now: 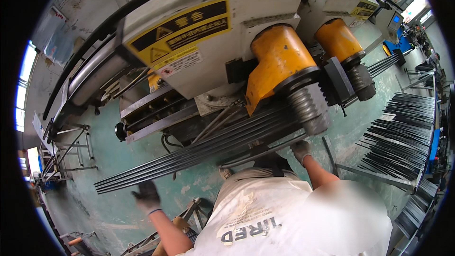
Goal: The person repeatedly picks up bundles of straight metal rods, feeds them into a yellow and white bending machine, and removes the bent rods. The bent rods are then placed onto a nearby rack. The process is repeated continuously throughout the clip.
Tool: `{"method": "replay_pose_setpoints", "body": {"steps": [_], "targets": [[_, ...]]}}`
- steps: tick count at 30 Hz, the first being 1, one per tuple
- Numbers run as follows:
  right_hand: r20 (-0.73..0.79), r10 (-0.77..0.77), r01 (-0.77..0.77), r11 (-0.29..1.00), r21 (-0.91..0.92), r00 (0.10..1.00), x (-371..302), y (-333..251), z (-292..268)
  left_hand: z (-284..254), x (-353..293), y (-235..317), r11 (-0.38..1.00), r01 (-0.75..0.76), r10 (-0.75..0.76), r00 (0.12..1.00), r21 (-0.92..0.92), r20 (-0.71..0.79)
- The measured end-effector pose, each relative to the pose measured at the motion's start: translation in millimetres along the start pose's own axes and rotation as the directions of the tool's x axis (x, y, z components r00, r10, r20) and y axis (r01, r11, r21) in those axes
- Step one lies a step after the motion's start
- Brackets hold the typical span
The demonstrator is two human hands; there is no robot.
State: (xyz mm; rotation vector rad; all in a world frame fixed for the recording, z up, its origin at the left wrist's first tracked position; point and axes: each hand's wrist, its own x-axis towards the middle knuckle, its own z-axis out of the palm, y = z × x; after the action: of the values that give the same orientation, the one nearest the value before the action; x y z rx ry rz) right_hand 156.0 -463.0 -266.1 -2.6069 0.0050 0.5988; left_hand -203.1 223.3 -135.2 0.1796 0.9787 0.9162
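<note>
Several long dark metal tubes lie side by side, running from below the machine's ribbed metal roller out to the left. Just below their left ends is my left hand in a dark glove, apart from them, its fingers loosely spread and holding nothing. In a grey, stained glove, my right hand is close under the right end of a single bar in front of my body. Its fingers are partly hidden; whether they grip the bar cannot be made out.
Over the tubes stands a large grey machine with two orange housings and ribbed rollers. At the right, a rack carries many thin dark rods. Metal frames stand at the left on the green floor.
</note>
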Motion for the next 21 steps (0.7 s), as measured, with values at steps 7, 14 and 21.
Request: {"method": "replay_pose_setpoints", "body": {"steps": [7,14,21], "targets": [[0.070,0.023,-0.017,0.996,-0.090,0.997,63.0,56.6,-33.1,17.7,-81.6,-209.8,0.933,0.278,-0.318,0.935,0.229,0.160],[0.095,-0.038,0.054,0.983,-0.175,0.995,76.6,58.2,-42.9,38.0,-106.0,-208.6,0.696,-0.247,-0.224,0.818,0.675,0.530],[0.088,0.206,-0.225,0.886,0.406,0.974,5.5,-13.9,-65.9,58.9,-94.0,-183.1,0.526,-0.603,-0.339,0.498,0.599,0.798]]}}
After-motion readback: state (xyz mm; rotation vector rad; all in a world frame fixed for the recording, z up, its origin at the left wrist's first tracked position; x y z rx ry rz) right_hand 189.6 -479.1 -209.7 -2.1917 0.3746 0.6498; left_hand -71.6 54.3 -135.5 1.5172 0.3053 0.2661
